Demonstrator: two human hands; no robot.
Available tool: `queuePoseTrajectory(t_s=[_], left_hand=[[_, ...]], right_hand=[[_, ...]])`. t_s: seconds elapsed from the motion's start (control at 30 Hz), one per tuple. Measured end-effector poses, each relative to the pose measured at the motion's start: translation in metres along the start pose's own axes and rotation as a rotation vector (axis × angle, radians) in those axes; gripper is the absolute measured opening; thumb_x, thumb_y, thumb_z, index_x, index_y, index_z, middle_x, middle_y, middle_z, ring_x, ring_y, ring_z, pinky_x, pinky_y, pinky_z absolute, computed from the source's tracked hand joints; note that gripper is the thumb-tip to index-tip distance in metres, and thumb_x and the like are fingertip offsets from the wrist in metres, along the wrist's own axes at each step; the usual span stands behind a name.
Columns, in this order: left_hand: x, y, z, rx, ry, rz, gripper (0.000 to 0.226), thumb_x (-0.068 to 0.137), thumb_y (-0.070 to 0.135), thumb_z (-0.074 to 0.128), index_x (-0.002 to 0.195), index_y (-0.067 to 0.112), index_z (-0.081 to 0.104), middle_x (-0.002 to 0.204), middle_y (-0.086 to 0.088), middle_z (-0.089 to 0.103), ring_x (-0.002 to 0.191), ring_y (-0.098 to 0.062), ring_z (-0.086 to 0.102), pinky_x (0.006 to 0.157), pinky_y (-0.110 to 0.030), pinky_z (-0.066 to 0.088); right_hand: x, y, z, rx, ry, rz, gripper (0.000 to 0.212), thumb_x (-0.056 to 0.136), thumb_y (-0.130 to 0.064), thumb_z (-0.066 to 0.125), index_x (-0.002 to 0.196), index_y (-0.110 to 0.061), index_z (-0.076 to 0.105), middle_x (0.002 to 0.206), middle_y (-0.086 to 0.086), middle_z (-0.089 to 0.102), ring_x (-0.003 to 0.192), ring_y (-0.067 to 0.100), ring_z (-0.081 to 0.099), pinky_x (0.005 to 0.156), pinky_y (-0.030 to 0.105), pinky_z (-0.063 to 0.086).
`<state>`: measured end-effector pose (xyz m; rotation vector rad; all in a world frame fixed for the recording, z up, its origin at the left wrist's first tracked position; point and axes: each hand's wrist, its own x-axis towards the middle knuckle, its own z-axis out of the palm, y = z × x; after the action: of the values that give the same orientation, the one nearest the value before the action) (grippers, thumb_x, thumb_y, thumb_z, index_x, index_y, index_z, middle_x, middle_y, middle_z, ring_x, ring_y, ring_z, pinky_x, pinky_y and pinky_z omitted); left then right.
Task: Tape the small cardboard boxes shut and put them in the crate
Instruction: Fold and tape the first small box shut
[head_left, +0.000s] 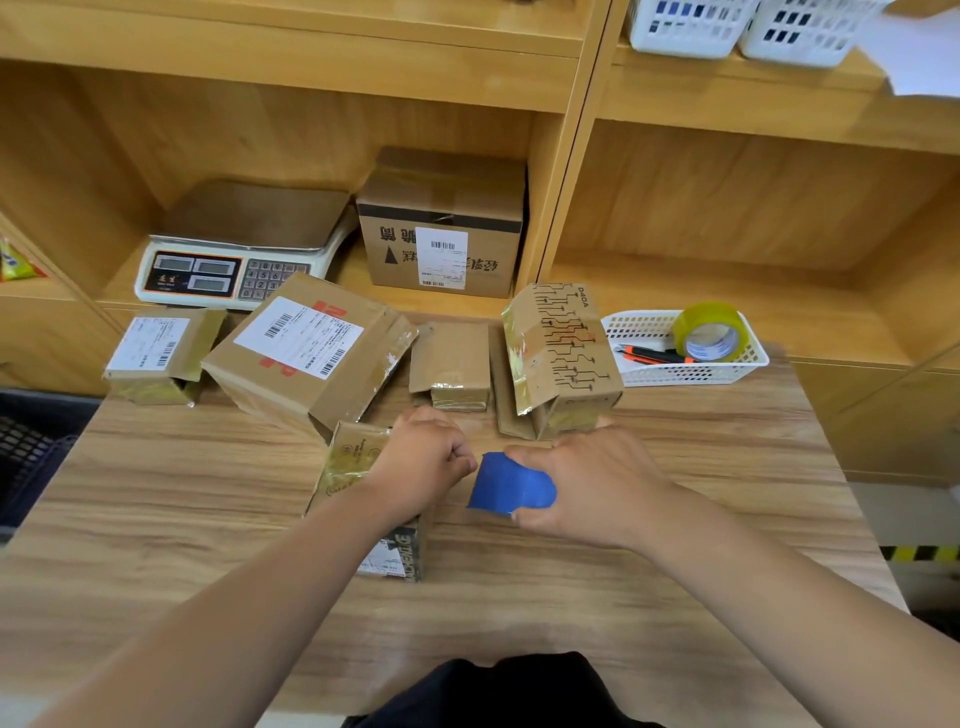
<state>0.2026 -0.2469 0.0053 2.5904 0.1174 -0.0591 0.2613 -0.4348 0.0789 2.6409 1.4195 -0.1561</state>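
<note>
Blue tape is gripped by the right hand; the left hand is curled at its edge, hold unclear, above a box on the table. Yellow tape and cutters are held in a basket

Two bare forearms lead to the left hand and right hand, both uncovered. At the bottom edge shows dark clothing, perhaps black or navy; its kind is unclear.

Right hand grips blue tape roll, left hand just beside.
</note>
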Motion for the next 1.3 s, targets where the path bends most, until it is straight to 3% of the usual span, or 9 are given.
queuePoseTrajectory(t_s=[0.2, 0.47, 0.67, 0.73, 0.8, 0.87, 1.07, 1.17, 1.3], left_hand=[[0.001, 0.001, 0.0, -0.053, -0.009, -0.013, 0.045, 0.085, 0.019, 0.066, 0.051, 0.037, 0.043, 0.075, 0.023, 0.056, 0.104, -0.003, 0.042, 0.097, -0.024, 0.023], [0.001, -0.005, 0.002, -0.094, 0.008, -0.029, 0.022, 0.085, 0.016, 0.063, 0.067, 0.028, 0.065, 0.081, 0.024, 0.063, 0.106, 0.001, 0.041, 0.089, -0.011, 0.015], [0.001, -0.009, 0.003, -0.228, 0.028, -0.062, 0.04, 0.086, 0.01, 0.058, 0.063, 0.042, 0.06, 0.087, 0.021, 0.063, 0.11, 0.0, 0.042, 0.098, -0.018, 0.023], [0.001, -0.013, 0.006, -0.279, 0.033, -0.09, 0.045, 0.084, 0.004, 0.057, 0.063, 0.044, 0.06, 0.092, 0.016, 0.064, 0.114, -0.002, 0.042, 0.096, -0.014, 0.023], [0.002, -0.017, 0.008, -0.304, 0.028, -0.101, 0.047, 0.082, 0.001, 0.056, 0.064, 0.044, 0.061, 0.094, 0.014, 0.065, 0.115, -0.004, 0.043, 0.094, -0.008, 0.021], [0.002, -0.019, 0.01, -0.343, 0.039, -0.115, 0.049, 0.081, 0.001, 0.056, 0.061, 0.045, 0.063, 0.094, 0.012, 0.066, 0.115, -0.004, 0.044, 0.095, -0.01, 0.024], [0.002, -0.019, 0.011, -0.437, 0.056, -0.119, 0.058, 0.079, -0.002, 0.055, 0.055, 0.05, 0.064, 0.089, 0.004, 0.068, 0.112, -0.007, 0.048, 0.096, -0.018, 0.032], [0.002, -0.017, 0.01, -0.451, 0.046, -0.125, 0.053, 0.08, 0.003, 0.054, 0.054, 0.048, 0.064, 0.087, 0.005, 0.069, 0.112, -0.006, 0.048, 0.098, -0.021, 0.032], [0.0, -0.015, 0.007, -0.465, 0.038, -0.13, 0.047, 0.077, 0.007, 0.05, 0.056, 0.047, 0.066, 0.08, 0.008, 0.068, 0.108, -0.003, 0.049, 0.098, -0.025, 0.035]], right_hand=[[-0.006, 0.007, 0.012, 0.087, 0.003, 0.06, 0.061, 0.081, -0.072, 0.039, 0.136, -0.045, 0.036, 0.105, -0.004, 0.067, 0.099, 0.021, 0.059, 0.085, 0.034, 0.033], [-0.015, 0.03, 0.05, 0.045, -0.096, 0.13, 0.067, 0.081, -0.069, 0.043, 0.141, -0.042, 0.035, 0.106, -0.005, 0.065, 0.099, 0.019, 0.06, 0.083, 0.031, 0.029], [-0.04, 0.07, 0.117, -0.055, -0.116, 0.367, 0.078, 0.092, -0.059, 0.042, 0.151, -0.014, 0.016, 0.125, -0.001, 0.057, 0.116, 0.019, 0.053, 0.094, 0.032, 0.032], [-0.051, 0.079, 0.135, -0.041, -0.065, 0.452, 0.066, 0.087, -0.049, 0.059, 0.137, -0.01, 0.043, 0.118, 0.004, 0.062, 0.11, 0.024, 0.058, 0.089, 0.036, 0.038], [-0.06, 0.084, 0.151, -0.024, -0.006, 0.525, 0.055, 0.062, -0.034, 0.087, 0.103, -0.005, 0.063, 0.088, 0.011, 0.068, 0.079, 0.032, 0.065, 0.068, 0.038, 0.047], [-0.065, 0.084, 0.158, 0.049, 0.008, 0.599, 0.053, 0.048, -0.025, 0.094, 0.087, -0.004, 0.064, 0.071, 0.011, 0.065, 0.061, 0.032, 0.063, 0.057, 0.035, 0.046], [-0.05, 0.062, 0.154, 0.112, 0.115, 0.7, 0.047, 0.037, -0.013, 0.092, 0.07, -0.002, 0.061, 0.066, 0.014, 0.059, 0.059, 0.034, 0.059, 0.052, 0.035, 0.045], [-0.023, 0.029, 0.127, 0.527, 0.272, 0.682, 0.018, 0.068, -0.017, 0.079, 0.075, -0.009, 0.065, 0.079, 0.005, 0.061, 0.08, 0.029, 0.059, 0.067, 0.036, 0.047], [0.009, -0.029, 0.064, 1.485, -0.026, 0.729, 0.017, 0.087, -0.032, 0.067, 0.076, -0.02, 0.067, 0.077, -0.011, 0.066, 0.076, 0.0, 0.058, 0.067, 0.016, 0.043]])
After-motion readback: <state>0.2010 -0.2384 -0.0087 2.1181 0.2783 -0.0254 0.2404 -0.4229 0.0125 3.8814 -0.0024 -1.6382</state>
